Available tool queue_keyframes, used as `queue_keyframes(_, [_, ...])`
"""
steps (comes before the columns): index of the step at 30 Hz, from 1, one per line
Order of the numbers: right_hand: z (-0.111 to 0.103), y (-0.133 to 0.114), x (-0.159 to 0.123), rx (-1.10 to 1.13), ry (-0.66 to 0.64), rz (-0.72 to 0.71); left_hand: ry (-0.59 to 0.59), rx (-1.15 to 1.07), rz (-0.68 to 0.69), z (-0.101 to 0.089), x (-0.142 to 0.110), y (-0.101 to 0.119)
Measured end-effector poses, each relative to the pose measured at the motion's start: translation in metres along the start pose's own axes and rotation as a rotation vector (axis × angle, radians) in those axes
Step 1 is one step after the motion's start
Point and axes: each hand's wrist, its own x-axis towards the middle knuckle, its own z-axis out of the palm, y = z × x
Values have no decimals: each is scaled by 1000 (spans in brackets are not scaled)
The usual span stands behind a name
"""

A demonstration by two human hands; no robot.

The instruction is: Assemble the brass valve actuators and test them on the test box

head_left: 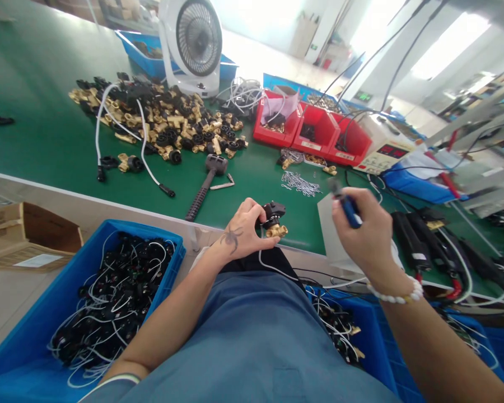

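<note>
Left hand [241, 232] pinches brass valve fitting [274, 221] just off the tabletop [46, 134] edge, below the mallet [205, 182]; right hand [367, 235] grips blue-handled tool [346, 206]. Mid-assembly likely; tool tip needs aligning with fitting.

Single head cam, tilted, looks forward-down over lap at green bench [46, 129]; hands close, lower centre.

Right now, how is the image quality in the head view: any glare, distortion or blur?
In the head view, the windows at top right are blown out to white; the wide lens bends the green table edge and tilts the fan; the left hand holding the brass fitting looks sharp, while the right hand with its blue-handled tool is slightly soft.
</note>
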Motion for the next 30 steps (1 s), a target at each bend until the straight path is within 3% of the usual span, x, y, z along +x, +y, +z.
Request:
queue_keyframes(2, [3, -1, -2, 43, 265, 63, -4, 2, 5, 0, 1, 0])
queue_keyframes(3, [6, -1, -5, 37, 289, 55, -7, 2, 7, 0, 1, 1])
queue_keyframes(4, [9, -2, -7, 16, 213, 23, -9, 3, 10, 0, 2, 1])
queue_keyframes(7, [15, -1, -11, -74, -328, -119, -11, 9, 15, 0, 3, 2])
queue_keyframes(8, [14, -1, -9, -92, -435, -140, -10, 11, 14, 0, 2, 2])
queue_keyframes(9, [12, 0, -7, -91, -440, -130, -9, 13, 13, 0, 2, 2])
queue_keyframes(10, [9, 1, -4, -63, -350, -100, -8, 16, 11, 0, 2, 2])
queue_keyframes(13, [3, 1, 2, 44, 125, 41, -9, 20, 12, 1, 2, 1])
queue_keyframes(14, [3, 0, 2, 53, 240, 65, -10, 20, 14, 0, 2, 1])
queue_keyframes(15, [4, -1, 1, 42, 262, 58, -11, 20, 16, 0, 3, 1])
queue_keyframes(16, [7, -2, -1, 16, 181, 28, -11, 19, 20, 0, 3, 1])
queue_keyframes(19, [12, -4, -6, -100, -390, -88, -6, 20, 28, 1, 3, 1])
queue_keyframes(20, [13, -2, -5, -130, -501, -105, -4, 21, 30, 1, 3, 1])
queue_keyframes(21, [12, -1, -4, -139, -501, -107, -1, 21, 31, 1, 3, 0])
queue_keyframes(22, [10, 2, -2, -122, -408, -98, 0, 22, 32, 2, 2, 0])
queue_keyframes(26, [7, 7, 2, 33, 192, 0, -3, 27, 41, 2, 2, -1])
queue_keyframes(27, [8, 6, 0, 29, 228, 5, -6, 28, 44, 2, 2, -1])
queue_keyframes(28, [10, 4, -3, 3, 162, -13, -9, 29, 48, 2, 2, -1])
queue_keyframes(30, [13, 0, -7, -83, -210, -98, -18, 30, 58, 2, 3, 0])
